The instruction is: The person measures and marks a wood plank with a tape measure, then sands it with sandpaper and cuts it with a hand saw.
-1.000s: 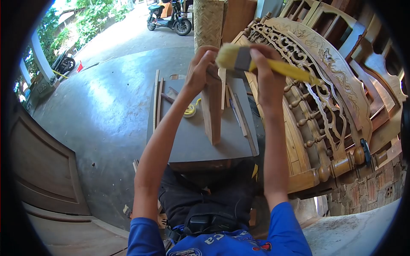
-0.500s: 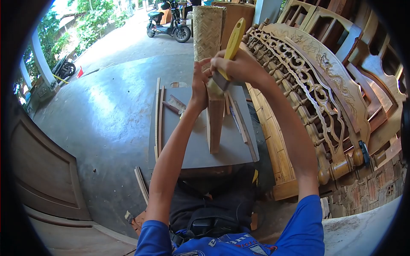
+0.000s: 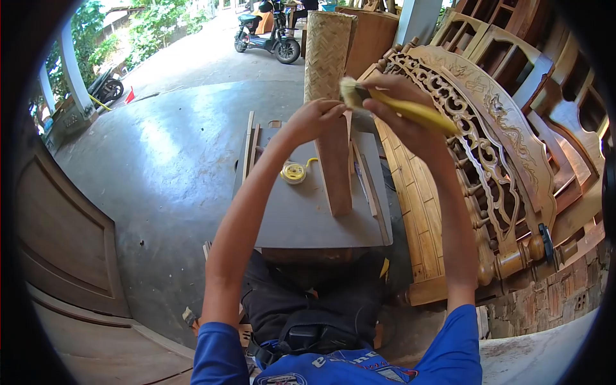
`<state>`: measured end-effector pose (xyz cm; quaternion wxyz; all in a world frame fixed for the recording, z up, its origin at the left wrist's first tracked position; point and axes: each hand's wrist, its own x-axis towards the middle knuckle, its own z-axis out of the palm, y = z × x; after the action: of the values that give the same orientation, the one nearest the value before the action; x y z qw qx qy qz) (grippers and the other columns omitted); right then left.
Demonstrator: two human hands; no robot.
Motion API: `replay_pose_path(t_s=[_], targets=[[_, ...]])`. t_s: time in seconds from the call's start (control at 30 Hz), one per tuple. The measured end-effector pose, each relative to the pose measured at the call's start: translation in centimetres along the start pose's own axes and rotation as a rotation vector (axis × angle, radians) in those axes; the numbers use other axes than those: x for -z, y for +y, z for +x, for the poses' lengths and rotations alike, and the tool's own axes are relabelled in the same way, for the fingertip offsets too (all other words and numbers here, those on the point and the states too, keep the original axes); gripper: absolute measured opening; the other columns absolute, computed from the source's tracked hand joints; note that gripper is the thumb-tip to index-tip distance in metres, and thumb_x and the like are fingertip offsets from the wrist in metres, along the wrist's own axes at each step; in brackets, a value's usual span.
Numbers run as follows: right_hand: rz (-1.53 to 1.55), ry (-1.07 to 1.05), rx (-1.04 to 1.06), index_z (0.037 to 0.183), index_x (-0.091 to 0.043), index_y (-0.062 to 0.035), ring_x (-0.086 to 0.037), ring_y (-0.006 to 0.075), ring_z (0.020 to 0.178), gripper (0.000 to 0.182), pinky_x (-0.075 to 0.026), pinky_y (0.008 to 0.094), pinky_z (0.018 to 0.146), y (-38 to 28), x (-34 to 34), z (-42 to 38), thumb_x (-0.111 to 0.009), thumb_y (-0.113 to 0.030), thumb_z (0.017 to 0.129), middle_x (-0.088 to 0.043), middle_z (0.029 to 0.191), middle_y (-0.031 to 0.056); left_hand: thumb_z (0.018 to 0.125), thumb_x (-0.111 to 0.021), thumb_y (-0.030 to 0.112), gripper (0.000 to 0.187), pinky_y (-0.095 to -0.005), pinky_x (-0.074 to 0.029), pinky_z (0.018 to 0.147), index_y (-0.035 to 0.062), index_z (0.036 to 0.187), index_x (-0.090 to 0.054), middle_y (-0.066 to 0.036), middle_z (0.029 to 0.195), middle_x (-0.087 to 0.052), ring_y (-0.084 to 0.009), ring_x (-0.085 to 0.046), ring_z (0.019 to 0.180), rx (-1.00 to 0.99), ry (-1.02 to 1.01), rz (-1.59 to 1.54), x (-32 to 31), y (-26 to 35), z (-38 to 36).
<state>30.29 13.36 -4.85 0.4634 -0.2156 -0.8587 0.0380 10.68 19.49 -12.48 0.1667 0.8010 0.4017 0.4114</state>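
A brush with a yellow handle [image 3: 420, 117] and pale bristles is gripped in my right hand [image 3: 401, 106], its bristles pointing left. My left hand [image 3: 317, 120] has its fingers together at the top of an upright wooden piece [image 3: 335, 170], close to the bristles. That piece stands on a grey board [image 3: 289, 218]. To its left on the board lies a round yellow and clear roll [image 3: 294, 172]. Thin wooden strips [image 3: 366, 186] lie along the board's right side, and more strips [image 3: 250, 144] along its left.
Behind the board stands a woven roll [image 3: 326, 54]. Carved wooden furniture panels [image 3: 475, 115] lean at the right. A wooden panel [image 3: 64, 237] is at the left. An electric scooter [image 3: 269, 38] and a partly visible person [image 3: 307, 5] are in the background.
The brush has turned from upright to nearly level and moved right with my right hand. My left hand is slightly to the right. The yellow roll now shows, and the wooden piece appears further right.
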Motion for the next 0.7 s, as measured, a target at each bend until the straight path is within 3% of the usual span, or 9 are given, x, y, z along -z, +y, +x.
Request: replay_pose_path(t_s=[0.07,0.13,0.2,0.27,0.37,0.53,0.63,0.7], targets=[[-0.105,-0.026,0.159,0.099,-0.061,-0.0078,-0.059,0.0227,0.098,0.017,-0.05,0.0301,0.077,0.6,-1.1,-1.7,-0.056,-0.009,0.083,-0.06,0.103,0.0098,0.092,-0.041,0.023,0.032,-0.0304,-0.04,0.087,0.0016,0.105,-0.06,-0.01,0.099,-0.062,-0.0185,-0.056,0.096,0.142,-0.245,-0.178,2.0,1.2,-0.2],[-0.013,-0.278,0.031,0.1,-0.059,-0.0095,-0.055,0.0244,0.106,0.022,-0.049,0.0333,0.085,0.4,-3.0,-5.9,-0.053,-0.002,0.08,-0.058,0.109,0.0096,0.093,-0.04,0.025,0.033,-0.0291,-0.04,0.086,0.0012,0.099,-0.061,-0.007,0.095,-0.065,-0.0149,-0.055,0.092,0.183,-0.249,-0.13,2.1,1.0,-0.1],[-0.228,-0.461,0.28,0.103,-0.06,-0.0153,-0.056,0.0236,0.106,0.026,-0.049,0.0331,0.085,2.8,-6.3,-10.8,-0.051,-0.006,0.08,-0.052,0.123,0.0089,0.093,-0.039,0.026,0.034,-0.0284,-0.04,0.086,0.0011,0.096,-0.062,-0.007,0.096,-0.065,-0.0132,-0.054,0.091,0.238,-0.274,-0.093,1.6,0.3,0.2],[-0.173,-0.828,0.183,0.102,-0.06,-0.016,-0.056,0.0234,0.106,0.026,-0.049,0.0338,0.087,3.0,-7.7,-13.7,-0.051,-0.006,0.079,-0.053,0.122,0.0069,0.093,-0.038,0.025,0.033,-0.0284,-0.039,0.087,0.0009,0.096,-0.061,-0.006,0.096,-0.065,-0.0121,-0.054,0.093,0.234,-0.242,-0.225,1.4,0.0,0.1],[-0.178,-0.77,0.243,0.1,-0.06,-0.0162,-0.056,0.0236,0.106,0.026,-0.049,0.0337,0.087,3.7,-7.5,-12.8,-0.053,-0.005,0.077,-0.054,0.12,0.0054,0.093,-0.039,0.024,0.032,-0.028,-0.039,0.088,0.0006,0.1,-0.059,-0.005,0.096,-0.065,-0.0118,-0.053,0.095,0.176,-0.288,-0.325,1.2,1.4,0.3],[-0.439,-0.252,0.413,0.098,-0.06,-0.0141,-0.056,0.0213,0.105,0.022,-0.048,0.0336,0.087,-1.0,-1.6,-3.6,-0.055,-0.011,0.076,-0.058,0.113,0.0023,0.092,-0.042,0.026,0.031,-0.0276,-0.039,0.088,0.0016,0.101,-0.059,-0.005,0.097,-0.064,-0.0118,-0.053,0.096,0.159,-0.282,-0.433,0.1,1.5,0.7],[-0.462,-0.218,0.45,0.096,-0.06,-0.0145,-0.055,0.0209,0.106,0.022,-0.047,0.0335,0.089,-0.3,-3.2,-5.7,-0.055,-0.01,0.076,-0.059,0.111,0.0013,0.09,-0.047,0.029,0.031,-0.0275,-0.042,0.082,0.0027,0.096,-0.062,-0.007,0.094,-0.063,-0.0117,-0.054,0.088,0.182,-0.365,-0.487,-0.5,0.2,1.7],[-0.39,-0.396,0.387,0.098,-0.06,-0.0135,-0.056,0.024,0.104,0.023,-0.047,0.0348,0.089,2.3,-5.8,-10.5,-0.054,-0.011,0.076,-0.059,0.112,0.003,0.09,-0.047,0.034,0.034,-0.0279,-0.041,0.082,0.0039,0.097,-0.062,-0.007,0.096,-0.063,-0.0125,-0.054,0.088,0.205,-0.361,-0.328,0.1,1.4,1.4]])
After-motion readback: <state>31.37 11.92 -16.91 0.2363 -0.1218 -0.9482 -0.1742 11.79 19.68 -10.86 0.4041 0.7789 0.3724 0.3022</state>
